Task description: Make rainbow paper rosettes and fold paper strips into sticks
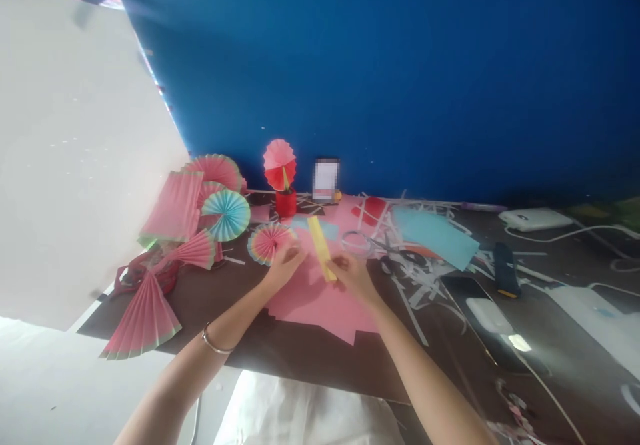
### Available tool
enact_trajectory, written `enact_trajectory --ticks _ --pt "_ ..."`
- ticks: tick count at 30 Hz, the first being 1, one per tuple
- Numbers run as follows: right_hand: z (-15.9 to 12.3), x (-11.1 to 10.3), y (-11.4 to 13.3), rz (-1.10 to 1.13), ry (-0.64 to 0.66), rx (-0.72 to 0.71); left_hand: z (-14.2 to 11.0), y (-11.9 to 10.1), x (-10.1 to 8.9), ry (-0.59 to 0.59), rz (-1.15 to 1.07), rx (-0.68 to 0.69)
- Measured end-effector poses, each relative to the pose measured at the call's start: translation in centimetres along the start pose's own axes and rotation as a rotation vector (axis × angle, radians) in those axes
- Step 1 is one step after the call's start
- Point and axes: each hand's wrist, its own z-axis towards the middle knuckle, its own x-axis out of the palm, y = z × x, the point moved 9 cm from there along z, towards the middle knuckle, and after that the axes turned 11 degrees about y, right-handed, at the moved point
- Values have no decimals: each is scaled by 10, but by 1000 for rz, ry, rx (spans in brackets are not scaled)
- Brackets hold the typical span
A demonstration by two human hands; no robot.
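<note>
My right hand (351, 274) pinches a folded yellow paper strip (319, 243) near its lower end, and the strip slants up to the left over pink paper sheets (320, 308). My left hand (288, 261) has its fingers curled together at the right edge of a round pleated paper fan (267, 239), pink with a yellow and blue rim. Whether those fingers grip anything is hard to see. Behind them stands a red pot (286, 203) bearing a pink and red pleated paper flower (279, 165).
Pleated pink fans (143, 318) and a turquoise one (226, 214) crowd the left side. Scissors (400, 253) lie among white paper scraps (425, 281). Blue paper (435, 235), a phone (475, 311) and a white cable (550, 398) are to the right. A blue wall (380, 78) bounds the back.
</note>
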Motion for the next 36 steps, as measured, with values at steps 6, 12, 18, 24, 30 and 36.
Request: enact_trajectory --ticks 6,12,18,24,30,36 --pt "-6 28 15 -104 197 -86 -4 -7 22 144 221 -39" --pt "-17 4 42 -609 -140 -356 -1 2 11 173 222 -72" --pt "-25 24 57 -964 -24 -534 -6 6 20 278 476 -179" --pt "-22 31 50 -981 93 -555 -11 -8 29 335 782 1" --pt "-13 23 39 -1030 76 -435 -16 -22 35 399 1196 279" --pt "-8 26 30 -974 177 -297 -18 -20 36 480 1369 167"
